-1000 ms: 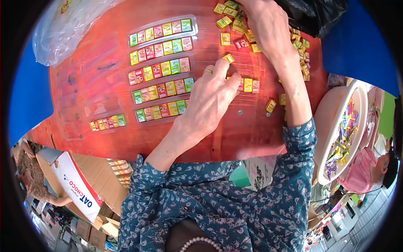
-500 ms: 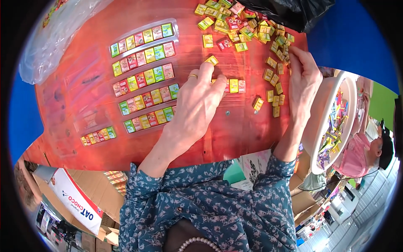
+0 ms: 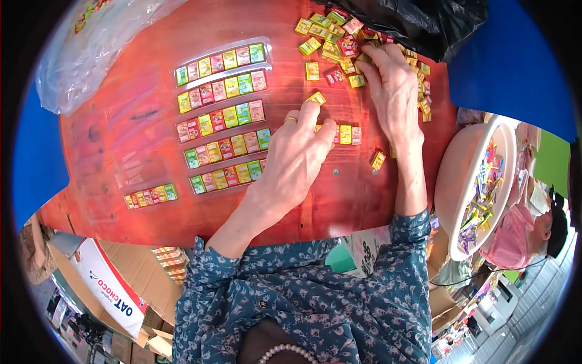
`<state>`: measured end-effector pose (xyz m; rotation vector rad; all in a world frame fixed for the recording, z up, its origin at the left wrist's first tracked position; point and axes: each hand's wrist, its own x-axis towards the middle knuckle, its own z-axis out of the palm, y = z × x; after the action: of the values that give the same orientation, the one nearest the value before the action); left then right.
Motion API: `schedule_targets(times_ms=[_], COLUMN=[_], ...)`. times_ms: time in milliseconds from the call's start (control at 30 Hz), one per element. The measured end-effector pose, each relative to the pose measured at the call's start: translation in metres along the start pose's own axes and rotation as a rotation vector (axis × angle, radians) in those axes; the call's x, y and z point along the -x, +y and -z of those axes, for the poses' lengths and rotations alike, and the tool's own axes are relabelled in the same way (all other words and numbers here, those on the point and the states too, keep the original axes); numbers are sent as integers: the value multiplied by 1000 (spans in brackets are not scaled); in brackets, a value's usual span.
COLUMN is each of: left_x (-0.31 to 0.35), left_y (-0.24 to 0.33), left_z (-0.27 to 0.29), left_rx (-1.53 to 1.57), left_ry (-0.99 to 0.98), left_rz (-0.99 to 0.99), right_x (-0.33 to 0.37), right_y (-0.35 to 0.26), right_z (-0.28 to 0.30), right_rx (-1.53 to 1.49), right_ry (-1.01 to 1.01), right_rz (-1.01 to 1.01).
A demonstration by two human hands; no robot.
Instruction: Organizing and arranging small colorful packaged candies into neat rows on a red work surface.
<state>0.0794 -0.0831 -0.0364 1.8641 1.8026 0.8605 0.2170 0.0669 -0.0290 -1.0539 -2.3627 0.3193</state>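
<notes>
My left hand (image 3: 294, 155) rests over the red table with its fingers apart. Its index fingertip touches a small yellow box (image 3: 316, 97). The thumb lies at the left end of a short row of small boxes (image 3: 346, 134), part of which the hand hides. My right hand (image 3: 391, 85) reaches into a loose pile of small yellow, green and red boxes (image 3: 330, 51), thumb and index apart among them. A single yellow box (image 3: 378, 160) lies near the right wrist. Left of my left hand are several neat rows of coloured boxes (image 3: 221, 117), the farthest in a clear tray (image 3: 269, 53).
A smaller row of boxes (image 3: 150, 196) lies at the lower left. Clear plastic (image 3: 79, 70) covers the far left corner, and a black plastic bag (image 3: 424, 24) the far right. At right stands a white tub (image 3: 451, 182) of wrapped sweets, with a person (image 3: 515, 233) beyond. Cartons (image 3: 115, 285) stand lower left.
My right hand has moved left from the scattered boxes at the right into the main pile. Its forearm now covers some loose boxes. My left hand stays by the row; the view has shifted slightly.
</notes>
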Motion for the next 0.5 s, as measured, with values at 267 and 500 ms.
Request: schedule_targets(times_ms=[267, 500], left_x=[0, 0], left_y=[-4, -5], left_z=[6, -4], left_rx=[-18, -53], left_ry=[-26, 93], left_rz=[30, -91], right_x=[17, 16], right_y=[-13, -19], right_z=[19, 30], right_rx=[-53, -23], right_ry=[-105, -79], right_rz=[-229, -196])
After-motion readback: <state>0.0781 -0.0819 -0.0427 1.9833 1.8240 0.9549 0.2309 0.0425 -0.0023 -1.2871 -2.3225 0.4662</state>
